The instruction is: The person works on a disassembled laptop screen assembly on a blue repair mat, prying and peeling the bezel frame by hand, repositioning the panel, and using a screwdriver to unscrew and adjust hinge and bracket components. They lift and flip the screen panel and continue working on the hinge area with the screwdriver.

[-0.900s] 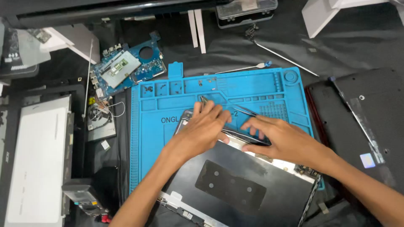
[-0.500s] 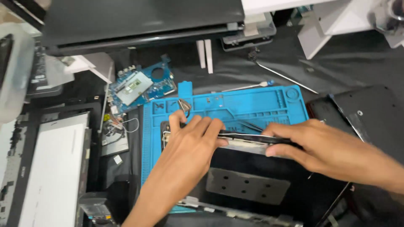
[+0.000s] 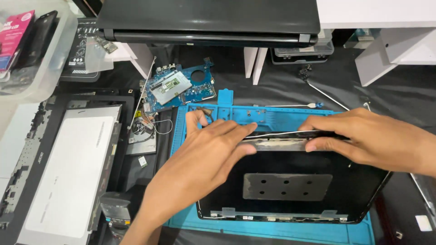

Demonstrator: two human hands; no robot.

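Both our hands are on the black laptop lid shell (image 3: pixel 290 186) lying on the blue repair mat (image 3: pixel 272 113), left hand (image 3: pixel 204 159) flat with fingers spread, right hand (image 3: pixel 368 136) pinching its far edge strip (image 3: pixel 281 144); looks thin, light, bendy, so grip edges.

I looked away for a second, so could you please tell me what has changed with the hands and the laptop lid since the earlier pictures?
The left hand and right hand have drawn apart along the far edge of the black laptop lid, where they were almost touching before. The camera has tipped up, bringing the closed laptop at the back into view. Both hands remain on that edge, the lid on the blue mat, and the circuit board beside it.
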